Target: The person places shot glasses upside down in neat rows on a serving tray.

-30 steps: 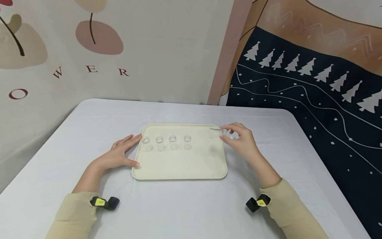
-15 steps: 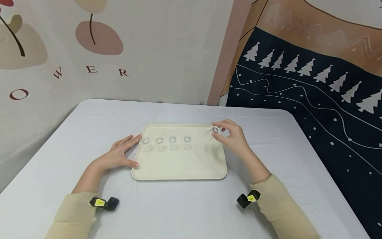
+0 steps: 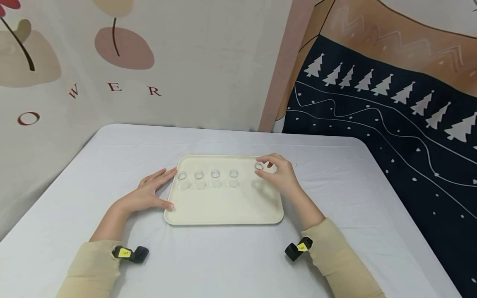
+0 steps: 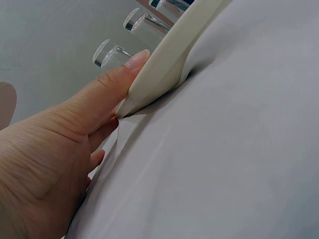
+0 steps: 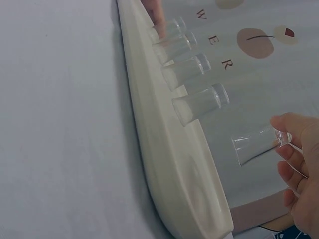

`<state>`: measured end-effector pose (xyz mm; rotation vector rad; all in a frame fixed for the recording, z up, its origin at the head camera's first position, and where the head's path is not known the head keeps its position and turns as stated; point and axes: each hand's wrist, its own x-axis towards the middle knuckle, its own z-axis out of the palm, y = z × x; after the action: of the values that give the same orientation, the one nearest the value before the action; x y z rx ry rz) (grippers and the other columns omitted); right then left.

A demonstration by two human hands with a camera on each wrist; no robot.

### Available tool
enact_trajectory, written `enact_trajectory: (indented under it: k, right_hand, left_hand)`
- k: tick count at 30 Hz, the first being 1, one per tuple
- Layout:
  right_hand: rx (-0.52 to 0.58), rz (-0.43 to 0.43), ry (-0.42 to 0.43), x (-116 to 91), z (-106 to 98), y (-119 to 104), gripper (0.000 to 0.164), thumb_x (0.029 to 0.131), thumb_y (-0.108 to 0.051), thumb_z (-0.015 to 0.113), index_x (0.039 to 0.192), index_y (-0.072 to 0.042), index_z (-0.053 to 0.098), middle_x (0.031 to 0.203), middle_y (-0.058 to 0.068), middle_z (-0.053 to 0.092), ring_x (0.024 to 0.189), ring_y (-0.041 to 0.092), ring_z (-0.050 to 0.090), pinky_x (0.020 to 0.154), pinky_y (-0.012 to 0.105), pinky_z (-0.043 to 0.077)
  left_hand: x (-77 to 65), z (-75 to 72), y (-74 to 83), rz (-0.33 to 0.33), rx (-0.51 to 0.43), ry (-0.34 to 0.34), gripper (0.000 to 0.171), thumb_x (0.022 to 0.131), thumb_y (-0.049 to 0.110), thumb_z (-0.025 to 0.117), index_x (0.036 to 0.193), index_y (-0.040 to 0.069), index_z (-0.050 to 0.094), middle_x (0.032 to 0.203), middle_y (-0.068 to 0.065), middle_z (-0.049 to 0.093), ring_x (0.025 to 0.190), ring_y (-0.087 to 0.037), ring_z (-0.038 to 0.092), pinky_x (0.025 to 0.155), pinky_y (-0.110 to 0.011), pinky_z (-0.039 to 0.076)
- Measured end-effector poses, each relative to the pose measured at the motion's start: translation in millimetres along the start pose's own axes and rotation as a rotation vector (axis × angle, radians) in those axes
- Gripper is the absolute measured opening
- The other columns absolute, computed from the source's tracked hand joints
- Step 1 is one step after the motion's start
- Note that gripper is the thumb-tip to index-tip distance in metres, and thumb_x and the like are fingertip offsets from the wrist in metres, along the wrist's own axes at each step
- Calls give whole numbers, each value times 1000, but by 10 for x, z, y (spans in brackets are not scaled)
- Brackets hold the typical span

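Note:
My right hand (image 3: 278, 174) pinches a small clear shot glass (image 3: 258, 166) by its narrow, thick-bottomed end, over the back right part of a cream tray (image 3: 223, 210). In the right wrist view the held glass (image 5: 253, 145) has its wide mouth pointing toward the tray side and stays apart from the others. Several similar glasses (image 3: 215, 179) stand mouth down in a row on the tray's left and middle. My left hand (image 3: 149, 192) rests spread at the tray's left edge, its thumb on the rim (image 4: 162, 67) in the left wrist view.
The tray lies on a table with a white cloth (image 3: 223, 260). Behind it hangs a pale printed curtain (image 3: 208, 66), with a dark tree-patterned cloth (image 3: 346, 111) at the right. Each sleeve cuff carries a black wrist camera (image 3: 298, 249).
My right hand has moved left over the tray with the glass, turning it from lying sideways to mouth down. The left hand and the row of glasses stay put.

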<state>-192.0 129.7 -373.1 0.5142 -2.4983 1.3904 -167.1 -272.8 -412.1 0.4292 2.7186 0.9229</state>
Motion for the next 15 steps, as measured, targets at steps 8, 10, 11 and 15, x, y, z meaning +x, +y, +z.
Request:
enact_trajectory:
  k: [8, 10, 11, 15]
  right_hand:
    - [34, 22, -17, -10, 112, 43, 28, 78, -11, 80, 105, -7, 72, 101, 3, 67, 89, 24, 54, 75, 45, 45]
    - [42, 27, -19, -17, 136, 55, 28, 78, -11, 80, 105, -7, 72, 101, 3, 67, 89, 24, 54, 75, 42, 45]
    - [39, 29, -22, -20, 147, 60, 29, 78, -11, 80, 105, -7, 72, 101, 2, 67, 89, 24, 55, 75, 41, 44]
    - [40, 37, -27, -27, 191, 84, 28, 77, -11, 81, 104, -8, 73, 99, 1, 68, 88, 25, 55, 74, 36, 43]
  left_hand:
    - [1, -5, -18, 4, 6, 0, 115, 65, 49, 84, 155, 18, 19, 156, -24, 5, 136, -53, 1, 95, -77, 8]
    - [-2, -4, -15, 3, 5, 1, 116, 64, 49, 84, 155, 19, 19, 156, -24, 5, 135, -53, 1, 95, -77, 8]
    - [-4, -3, -13, 3, 4, 1, 116, 64, 49, 84, 155, 19, 19, 156, -24, 5, 135, -54, 1, 95, -77, 8]
    - [-5, 4, -7, -2, 5, 0, 116, 64, 49, 84, 155, 20, 18, 156, -24, 5, 135, -54, 1, 94, -78, 8]
